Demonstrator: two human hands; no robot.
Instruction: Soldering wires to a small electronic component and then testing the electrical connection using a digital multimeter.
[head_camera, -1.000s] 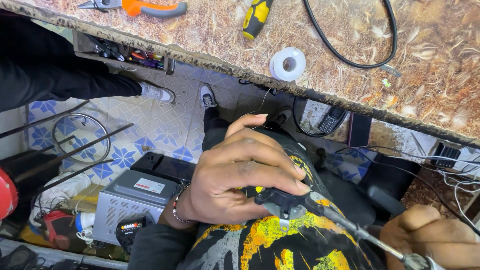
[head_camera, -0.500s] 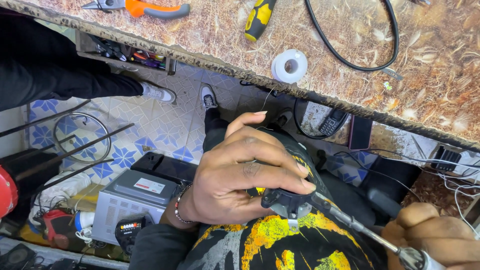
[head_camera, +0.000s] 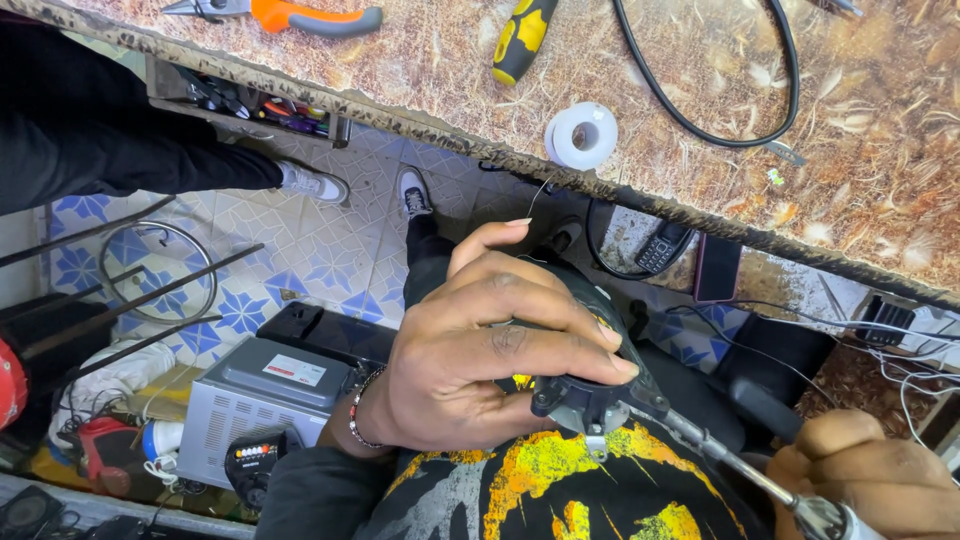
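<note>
My left hand (head_camera: 490, 365) wraps over a small black device (head_camera: 585, 395) held against my lap, fingers curled across its top. My right hand (head_camera: 865, 485) at the lower right grips a screwdriver (head_camera: 745, 470) whose metal shaft runs up-left to the black device. The tip meets the device near a round black part; the contact point is partly hidden by my fingers.
A worn worktop (head_camera: 700, 110) spans the top with orange-handled pliers (head_camera: 300, 15), a yellow-black tool handle (head_camera: 522, 40), a white tape roll (head_camera: 582, 135) and a black cable (head_camera: 700, 110). Below lie a grey metal box (head_camera: 265, 400), a phone (head_camera: 660, 248), wires, and another person's legs (head_camera: 110, 150).
My view has shifted slightly. My right hand and the screwdriver have drifted a little to the right and down; my left hand keeps its hold on the device.
</note>
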